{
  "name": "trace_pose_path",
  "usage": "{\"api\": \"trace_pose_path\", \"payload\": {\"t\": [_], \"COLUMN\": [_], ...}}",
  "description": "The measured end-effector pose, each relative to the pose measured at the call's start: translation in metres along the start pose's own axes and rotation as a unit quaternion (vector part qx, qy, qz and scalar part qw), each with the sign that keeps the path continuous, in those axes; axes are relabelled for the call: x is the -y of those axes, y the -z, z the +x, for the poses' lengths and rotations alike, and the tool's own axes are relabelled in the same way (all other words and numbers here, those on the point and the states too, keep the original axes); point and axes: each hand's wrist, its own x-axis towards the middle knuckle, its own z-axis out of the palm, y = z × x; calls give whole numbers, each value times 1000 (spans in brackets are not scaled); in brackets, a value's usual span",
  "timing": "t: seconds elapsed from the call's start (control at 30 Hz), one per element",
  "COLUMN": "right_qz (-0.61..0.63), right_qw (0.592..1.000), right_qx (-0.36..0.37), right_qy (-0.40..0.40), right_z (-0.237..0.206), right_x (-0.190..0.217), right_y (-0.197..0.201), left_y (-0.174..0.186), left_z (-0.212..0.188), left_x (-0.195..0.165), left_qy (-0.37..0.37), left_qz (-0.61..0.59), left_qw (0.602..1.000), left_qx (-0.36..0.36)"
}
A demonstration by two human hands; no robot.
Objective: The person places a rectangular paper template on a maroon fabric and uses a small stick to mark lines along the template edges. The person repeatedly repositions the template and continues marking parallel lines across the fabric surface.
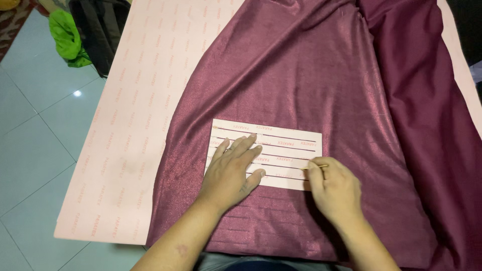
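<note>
The left hand (228, 173) lies flat and open on the slotted paper template (281, 145), which sits on the maroon cloth (311, 75). The right hand (334, 190) pinches a thin marking stick (316, 167) at the template's right edge. Press the template firmly and keep the stick inside 1 slot.

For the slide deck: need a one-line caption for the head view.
Left hand flat on a slotted paper template over maroon fabric; right hand holds a thin marking stick at its edge.

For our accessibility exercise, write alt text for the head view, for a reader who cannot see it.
A left hand presses a slotted paper template flat on maroon fabric while the right hand holds a thin marking tool at one slot. Pink paper lies beneath the fabric, over a tiled floor.
</note>
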Motion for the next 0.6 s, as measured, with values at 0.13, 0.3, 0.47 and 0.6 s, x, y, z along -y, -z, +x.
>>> {"api": "trace_pose_path", "payload": {"t": [0.13,0.3,0.47,0.6], "right_qz": [-71,61,136,4], "right_qw": [994,987,989,999], "right_qx": [-62,-36,20,-29], "right_qy": [55,143,55,-18], "right_z": [-1,1,0,3], "right_x": [-4,34,29,-8], "right_y": [7,-30,-34,-1], "left_y": [-1,-2,-3,-4], "left_z": [0,0,1,0], "left_x": [1,-2,-2,1], "left_qy": [5,6,0,-6], "left_qz": [2,1,-3,-4], "left_qw": [1000,1000,1000,1000], "left_qx": [0,2,0,-8]}}
